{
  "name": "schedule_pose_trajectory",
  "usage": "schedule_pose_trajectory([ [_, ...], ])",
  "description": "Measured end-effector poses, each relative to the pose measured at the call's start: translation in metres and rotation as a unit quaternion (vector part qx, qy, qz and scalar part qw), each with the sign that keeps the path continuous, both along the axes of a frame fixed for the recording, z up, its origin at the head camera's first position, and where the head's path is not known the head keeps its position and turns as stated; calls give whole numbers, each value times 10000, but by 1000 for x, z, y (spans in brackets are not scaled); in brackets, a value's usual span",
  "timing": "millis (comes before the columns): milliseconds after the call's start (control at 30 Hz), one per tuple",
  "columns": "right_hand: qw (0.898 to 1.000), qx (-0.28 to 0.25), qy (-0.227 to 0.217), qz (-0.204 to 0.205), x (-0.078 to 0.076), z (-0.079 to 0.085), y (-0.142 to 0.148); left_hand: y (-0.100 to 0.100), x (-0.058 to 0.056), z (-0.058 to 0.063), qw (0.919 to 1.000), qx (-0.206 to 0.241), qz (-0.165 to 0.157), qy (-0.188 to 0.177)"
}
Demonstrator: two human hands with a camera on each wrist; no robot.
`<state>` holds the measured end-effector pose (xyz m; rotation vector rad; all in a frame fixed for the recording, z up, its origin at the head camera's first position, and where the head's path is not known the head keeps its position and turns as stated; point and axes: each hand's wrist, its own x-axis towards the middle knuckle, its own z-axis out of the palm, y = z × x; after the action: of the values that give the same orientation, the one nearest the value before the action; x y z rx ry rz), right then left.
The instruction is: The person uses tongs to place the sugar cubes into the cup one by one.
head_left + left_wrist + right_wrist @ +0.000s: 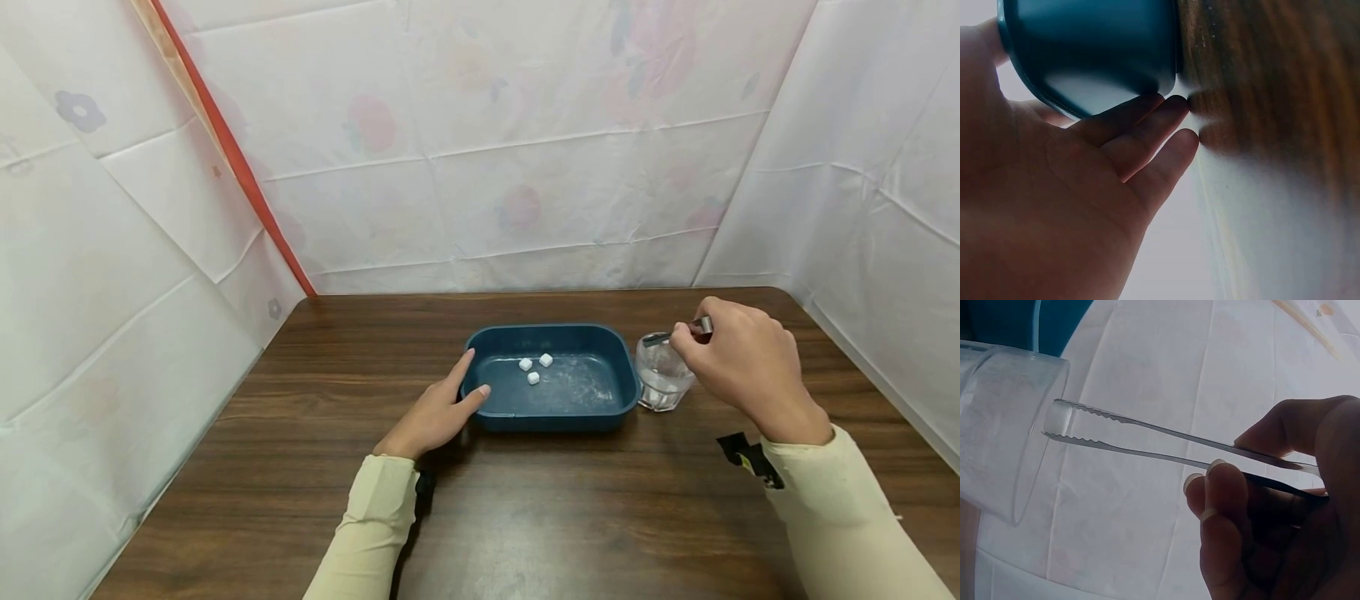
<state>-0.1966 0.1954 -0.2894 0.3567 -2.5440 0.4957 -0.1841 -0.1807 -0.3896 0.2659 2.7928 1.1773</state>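
Pinching slim silver metal tweezers (1172, 432) with serrated tips, the person's right hand (750, 367) has its grip firmly on them between thumb and fingers. One small white cube (1058, 417) sits between the tips at the mouth of a clear, faceted drinking glass (662, 379); whether it has passed inside the rim is hard to tell. In the head view the thumb and fingers hide much of the tweezers, and the cube there cannot be made out. Pale contents at the bottom of the glass are blurred by its facets. Just left of the glass, on a dark brown wood-grain counter (525, 517), stands a dark blue rectangular tray (570, 423) with rounded corners, three more white cubes (533, 378) lying apart on its scuffed floor. The left hand (435, 408) rests against the tray's left end with a loose grip, fingers extended along the outer wall and thumb over the rim. In the left wrist view the tray runs off the top edge and covers part of the thumb and forefinger; in the right wrist view, glass and tray are cut off at the left. A black-and-yellow piece (750, 458) beside the right cream sleeve (825, 500) is too small to read.
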Motion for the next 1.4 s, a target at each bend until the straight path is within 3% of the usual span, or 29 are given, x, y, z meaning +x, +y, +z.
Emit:
schedule_pose_trajectory([
  [300, 9959, 175, -880, -69, -3, -4, 1, 0, 0, 1, 10000, -5, -5, -9],
  [533, 9916, 320, -1250, -93, -6, -7, 4, 1, -1, 0, 10000, 35, -23, -19],
  [800, 9871, 464, -1524, -161, -11, -8, 8, -1, -1, 0, 10000, 35, -42, -21],
  [1400, 9838, 500, -1691, -309, -10, -8, 7, -2, 0, 1, 10000, 4, -70, 13],
])
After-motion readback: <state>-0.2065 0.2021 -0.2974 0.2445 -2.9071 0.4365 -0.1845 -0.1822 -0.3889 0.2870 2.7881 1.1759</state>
